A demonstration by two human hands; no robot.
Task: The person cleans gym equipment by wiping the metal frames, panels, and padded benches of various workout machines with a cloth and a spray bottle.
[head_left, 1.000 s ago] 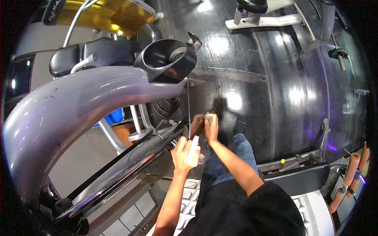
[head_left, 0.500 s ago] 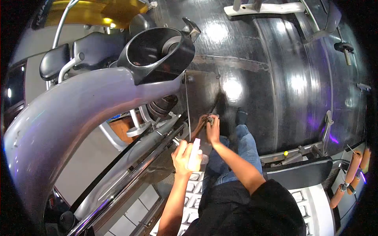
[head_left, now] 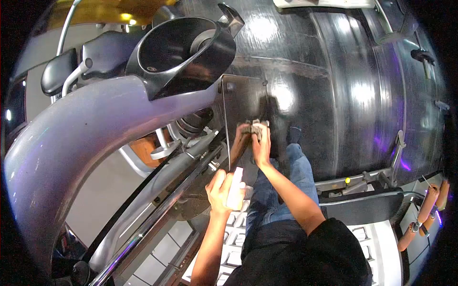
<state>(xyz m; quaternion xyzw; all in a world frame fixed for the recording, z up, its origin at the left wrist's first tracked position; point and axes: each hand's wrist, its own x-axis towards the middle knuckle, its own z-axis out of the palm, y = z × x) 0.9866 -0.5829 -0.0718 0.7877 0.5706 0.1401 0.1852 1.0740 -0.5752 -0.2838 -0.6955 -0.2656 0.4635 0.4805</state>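
My left hand (head_left: 220, 193) is closed around a spray bottle (head_left: 235, 187); its white, pink-tipped head is washed out by glare and most of its body is hidden. Bunched in the fingers of my right hand (head_left: 260, 143) is a grey cloth (head_left: 256, 127). That cloth is against the dark, glossy upright panel (head_left: 243, 100), which mirrors the hand and cloth on its left side. The left hand is nearer to me, beside the panel's lower end.
A thick silver curved frame (head_left: 90, 119) with a black cup-shaped holder (head_left: 181, 52) fills the left side. A chrome rail (head_left: 143, 226) runs below it. Black flooring (head_left: 305, 86) lies ahead, and a black padded bench (head_left: 362, 207) stands at my right.
My right hand has slid forward along the panel with the cloth. The left hand still holds the spray bottle in nearly the same place. The view has shifted slightly.
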